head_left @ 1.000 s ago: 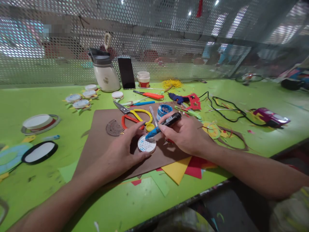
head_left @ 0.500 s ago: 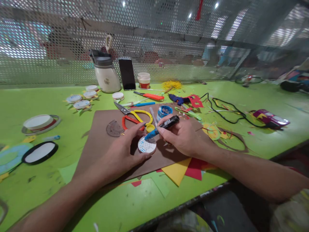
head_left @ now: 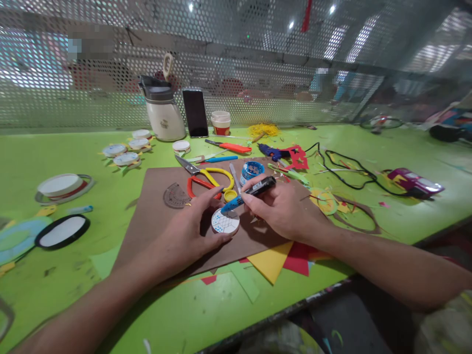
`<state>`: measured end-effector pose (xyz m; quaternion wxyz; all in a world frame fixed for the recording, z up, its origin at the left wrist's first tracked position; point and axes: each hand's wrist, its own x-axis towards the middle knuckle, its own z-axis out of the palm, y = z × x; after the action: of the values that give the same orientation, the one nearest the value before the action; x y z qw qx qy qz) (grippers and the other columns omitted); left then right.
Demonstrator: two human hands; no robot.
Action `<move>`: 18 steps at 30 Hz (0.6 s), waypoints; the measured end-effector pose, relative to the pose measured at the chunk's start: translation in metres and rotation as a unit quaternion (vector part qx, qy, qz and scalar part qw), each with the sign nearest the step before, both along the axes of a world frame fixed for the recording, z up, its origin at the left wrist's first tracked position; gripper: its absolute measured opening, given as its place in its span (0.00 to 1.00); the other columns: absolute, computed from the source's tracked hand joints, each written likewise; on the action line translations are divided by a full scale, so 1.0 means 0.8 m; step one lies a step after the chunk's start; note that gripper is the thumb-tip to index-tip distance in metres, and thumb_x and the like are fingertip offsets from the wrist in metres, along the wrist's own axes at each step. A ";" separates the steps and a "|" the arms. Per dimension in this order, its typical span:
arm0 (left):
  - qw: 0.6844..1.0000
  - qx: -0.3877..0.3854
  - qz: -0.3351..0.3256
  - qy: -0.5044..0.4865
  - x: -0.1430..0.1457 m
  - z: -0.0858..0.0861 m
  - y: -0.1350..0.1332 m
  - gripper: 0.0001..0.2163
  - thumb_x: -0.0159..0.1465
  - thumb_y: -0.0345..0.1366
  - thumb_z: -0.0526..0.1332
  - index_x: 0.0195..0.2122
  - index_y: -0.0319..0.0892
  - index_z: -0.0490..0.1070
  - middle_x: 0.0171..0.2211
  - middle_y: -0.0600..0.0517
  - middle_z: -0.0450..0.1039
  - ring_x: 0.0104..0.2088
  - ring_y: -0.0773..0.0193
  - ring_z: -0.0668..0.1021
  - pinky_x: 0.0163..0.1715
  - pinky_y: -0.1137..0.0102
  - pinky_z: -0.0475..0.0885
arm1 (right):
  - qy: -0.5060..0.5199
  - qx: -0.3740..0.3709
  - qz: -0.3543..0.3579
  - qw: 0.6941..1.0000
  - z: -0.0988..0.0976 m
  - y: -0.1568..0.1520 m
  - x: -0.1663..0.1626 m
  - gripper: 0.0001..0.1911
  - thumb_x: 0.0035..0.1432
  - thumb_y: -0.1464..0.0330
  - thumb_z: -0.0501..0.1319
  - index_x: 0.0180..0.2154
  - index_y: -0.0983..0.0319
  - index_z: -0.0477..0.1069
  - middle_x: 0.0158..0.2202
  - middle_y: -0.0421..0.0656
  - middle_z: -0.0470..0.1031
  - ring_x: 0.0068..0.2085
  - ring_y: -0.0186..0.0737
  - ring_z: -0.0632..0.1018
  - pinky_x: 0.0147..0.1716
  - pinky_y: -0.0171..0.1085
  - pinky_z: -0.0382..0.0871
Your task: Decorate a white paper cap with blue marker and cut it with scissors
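Observation:
A small white disc (head_left: 228,223) with drawn lines and blue marks lies on a brown board (head_left: 147,216). My left hand (head_left: 197,223) grips the disc's edge between thumb and fingers. In my right hand (head_left: 275,206) is a blue marker pen (head_left: 249,192) with a black end, its tip on the disc's upper left part. Just beyond the hands are scissors (head_left: 208,178) with yellow and red handles, a clear protractor (head_left: 176,195), a yellow cap (head_left: 230,195) and a blue paint pot (head_left: 252,171).
Behind stand a white jug (head_left: 164,115), a phone (head_left: 195,113) and a small cup (head_left: 221,122). A glue gun (head_left: 271,151) and an orange cutter (head_left: 235,147) lie beyond the board. Several paper-trimmed discs (head_left: 127,160) sit left; a black cord (head_left: 346,162) runs right.
The view has shifted very slightly. Both hands keep the same hold, and the marker's tip stays on the disc.

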<state>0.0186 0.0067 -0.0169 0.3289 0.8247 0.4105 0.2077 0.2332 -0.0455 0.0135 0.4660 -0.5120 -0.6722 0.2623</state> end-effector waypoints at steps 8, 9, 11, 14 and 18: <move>1.000 0.003 -0.008 -0.004 -0.001 -0.003 0.001 0.41 0.56 0.48 0.68 0.69 0.47 0.56 0.57 0.45 0.76 0.54 0.46 0.80 0.54 0.51 0.74 | 0.027 0.024 0.022 0.999 -0.016 0.004 0.000 0.02 0.62 0.68 0.62 0.37 0.60 0.72 0.28 0.37 0.76 0.25 0.32 0.75 0.23 0.32 0.69; 1.000 0.004 -0.010 -0.006 -0.001 -0.004 0.001 0.40 0.57 0.47 0.68 0.69 0.47 0.56 0.57 0.45 0.77 0.53 0.46 0.80 0.54 0.51 0.74 | 0.024 0.027 0.022 0.999 -0.017 0.005 0.000 0.02 0.62 0.68 0.62 0.37 0.60 0.72 0.29 0.37 0.76 0.25 0.32 0.74 0.23 0.32 0.69; 1.000 0.005 -0.012 -0.010 -0.001 -0.005 0.002 0.40 0.57 0.47 0.68 0.69 0.48 0.56 0.57 0.46 0.77 0.53 0.47 0.80 0.54 0.52 0.74 | 0.025 0.032 0.022 0.999 -0.019 0.006 0.000 0.02 0.61 0.69 0.62 0.37 0.60 0.72 0.29 0.37 0.76 0.25 0.32 0.74 0.23 0.32 0.69; 1.000 0.009 -0.014 -0.008 -0.003 -0.007 0.002 0.40 0.57 0.48 0.68 0.69 0.47 0.56 0.58 0.45 0.76 0.55 0.46 0.79 0.55 0.51 0.73 | 0.034 0.037 0.025 0.998 -0.021 0.006 0.000 0.02 0.61 0.68 0.62 0.37 0.59 0.72 0.28 0.37 0.76 0.25 0.33 0.75 0.23 0.32 0.69; 1.000 0.004 -0.013 -0.011 -0.005 -0.010 0.003 0.41 0.56 0.47 0.68 0.70 0.46 0.55 0.58 0.44 0.76 0.56 0.46 0.78 0.56 0.51 0.73 | -0.024 0.055 0.002 0.998 -0.010 0.000 0.000 0.01 0.61 0.69 0.62 0.36 0.60 0.73 0.28 0.37 0.77 0.26 0.33 0.76 0.25 0.32 0.70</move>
<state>0.0147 0.0091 -0.0246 0.3328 0.8291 0.3948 0.2145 0.2334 -0.0453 0.0057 0.4767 -0.4904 -0.6977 0.2133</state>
